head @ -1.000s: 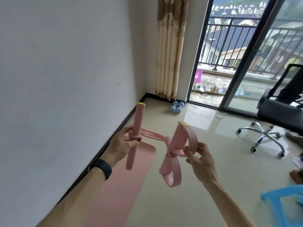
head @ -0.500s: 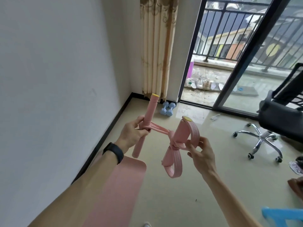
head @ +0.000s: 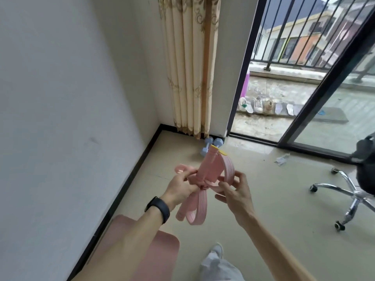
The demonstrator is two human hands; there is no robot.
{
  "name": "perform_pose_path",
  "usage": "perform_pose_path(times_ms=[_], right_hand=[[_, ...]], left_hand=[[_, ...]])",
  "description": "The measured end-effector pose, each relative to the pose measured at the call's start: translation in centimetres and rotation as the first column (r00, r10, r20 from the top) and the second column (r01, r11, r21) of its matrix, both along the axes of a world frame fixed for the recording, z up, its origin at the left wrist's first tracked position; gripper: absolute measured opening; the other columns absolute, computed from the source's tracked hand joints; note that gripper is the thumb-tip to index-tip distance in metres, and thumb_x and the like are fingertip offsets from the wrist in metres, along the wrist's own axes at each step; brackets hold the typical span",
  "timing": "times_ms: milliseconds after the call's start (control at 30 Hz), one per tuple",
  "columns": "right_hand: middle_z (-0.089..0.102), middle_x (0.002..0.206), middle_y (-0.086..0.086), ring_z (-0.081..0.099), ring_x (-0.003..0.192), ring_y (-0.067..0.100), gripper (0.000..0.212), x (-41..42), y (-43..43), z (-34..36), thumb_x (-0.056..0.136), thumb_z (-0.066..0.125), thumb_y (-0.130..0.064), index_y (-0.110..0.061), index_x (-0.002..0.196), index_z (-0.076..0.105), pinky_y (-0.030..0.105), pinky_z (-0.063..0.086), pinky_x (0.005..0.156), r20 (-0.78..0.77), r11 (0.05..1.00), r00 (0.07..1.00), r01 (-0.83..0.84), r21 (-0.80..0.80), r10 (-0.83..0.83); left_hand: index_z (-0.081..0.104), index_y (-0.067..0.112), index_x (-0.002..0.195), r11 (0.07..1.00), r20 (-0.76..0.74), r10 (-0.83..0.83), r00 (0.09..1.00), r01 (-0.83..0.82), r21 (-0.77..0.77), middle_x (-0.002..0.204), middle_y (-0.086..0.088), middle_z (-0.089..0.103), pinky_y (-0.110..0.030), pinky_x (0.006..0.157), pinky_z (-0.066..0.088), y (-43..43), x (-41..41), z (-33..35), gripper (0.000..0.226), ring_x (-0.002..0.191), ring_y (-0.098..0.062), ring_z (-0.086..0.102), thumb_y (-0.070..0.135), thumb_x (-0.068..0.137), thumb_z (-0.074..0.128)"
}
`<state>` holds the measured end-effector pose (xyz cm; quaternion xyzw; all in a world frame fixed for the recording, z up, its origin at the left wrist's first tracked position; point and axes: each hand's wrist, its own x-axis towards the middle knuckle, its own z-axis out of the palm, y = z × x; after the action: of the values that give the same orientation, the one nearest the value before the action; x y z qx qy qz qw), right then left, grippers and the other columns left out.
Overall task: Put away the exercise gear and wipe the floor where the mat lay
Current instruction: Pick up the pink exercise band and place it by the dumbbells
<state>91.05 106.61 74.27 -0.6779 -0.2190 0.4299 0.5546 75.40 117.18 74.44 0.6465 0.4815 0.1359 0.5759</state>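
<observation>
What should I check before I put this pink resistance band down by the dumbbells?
1. Left hand grips pink resistance band: ok.
2. Right hand pinches its loop: ok.
3. Band folded tight: not ok, loops dangle below the hands.
4. Blue dumbbells in sight, in the corner by the curtain: ok.
5. Pink mat put away: not ok, lies on the floor.
6. Wiping cloth ready: cannot tell, none in view.

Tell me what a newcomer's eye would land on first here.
The pink pedal puller, held mid-frame: the left hand grips its bands, the right hand pinches a loop. Next, the pink mat on the floor along the wall, bottom left, and the blue dumbbells in the corner under the curtain.
</observation>
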Motion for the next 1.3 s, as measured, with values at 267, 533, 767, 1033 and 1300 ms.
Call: perform_pose_path(times_ms=[267,533,767,1033,1300], right_hand=[[0.066,0.111,0.013,0.073,0.088,0.031,0.034,6.4,14.4,-0.7,0.085,0.068,-0.005,-0.014,0.112,0.05,0.044,0.062,0.076,-0.205,0.997,0.979,-0.02,-0.077,0.004],[0.064,0.12,0.015,0.07,0.094,0.048,0.036,9.8,28.9,-5.8,0.084,0.057,0.007,-0.007,0.116,0.05,0.055,0.056,0.09,-0.426,0.978,0.899,0.014,-0.207,-0.103],[0.066,0.119,0.016,0.073,0.093,0.037,0.026,12.0,42.3,-8.9,0.091,0.062,-0.012,-0.004,0.115,0.053,0.043,0.059,0.083,-0.36,0.934,0.933,-0.101,-0.341,-0.03],[-0.024,0.163,0.0,-0.021,0.15,0.022,0.127,13.5,52.8,-12.6,0.067,0.073,-0.07,-0.036,0.156,-0.012,0.048,-0.001,0.122,0.665,0.698,0.227,-0.338,-0.631,0.711],[0.059,0.093,0.004,0.058,0.087,0.027,0.066,16.1,60.3,-23.2,0.047,0.087,-0.053,-0.015,0.097,0.067,0.041,0.047,0.088,0.537,0.416,-0.09,-0.532,-0.738,0.839]], left_hand=[[0.011,0.062,0.143,0.991,-0.163,-0.095,0.982,0.078,-0.109,0.113,0.007,0.05,-0.028,0.096,0.046,10.1,6.6,-2.4,0.113,0.101,-0.007,0.053,0.003,0.073,0.078],[-0.006,0.073,0.138,0.981,-0.342,-0.193,0.919,0.189,-0.048,0.105,-0.008,0.056,-0.04,0.076,0.055,24.7,9.7,-7.2,0.116,0.083,-0.029,0.062,-0.002,0.07,0.049],[-0.004,0.079,0.133,0.965,-0.4,-0.25,0.881,0.261,-0.029,0.102,-0.008,0.047,-0.049,0.082,0.055,38.9,10.5,-9.4,0.091,0.084,-0.035,0.061,0.018,0.086,0.045],[-0.009,0.056,0.149,0.874,-0.617,-0.399,0.678,0.484,-0.034,0.105,-0.009,0.046,-0.027,0.05,0.035,49.5,11.4,-11.9,0.084,0.065,-0.018,0.049,0.018,0.098,0.046],[-0.017,0.051,0.15,0.815,-0.715,-0.471,0.517,0.565,-0.128,0.121,-0.012,0.048,-0.049,0.093,0.045,55.7,13.7,-18.0,0.101,0.104,-0.031,0.059,0.001,0.092,0.049]])
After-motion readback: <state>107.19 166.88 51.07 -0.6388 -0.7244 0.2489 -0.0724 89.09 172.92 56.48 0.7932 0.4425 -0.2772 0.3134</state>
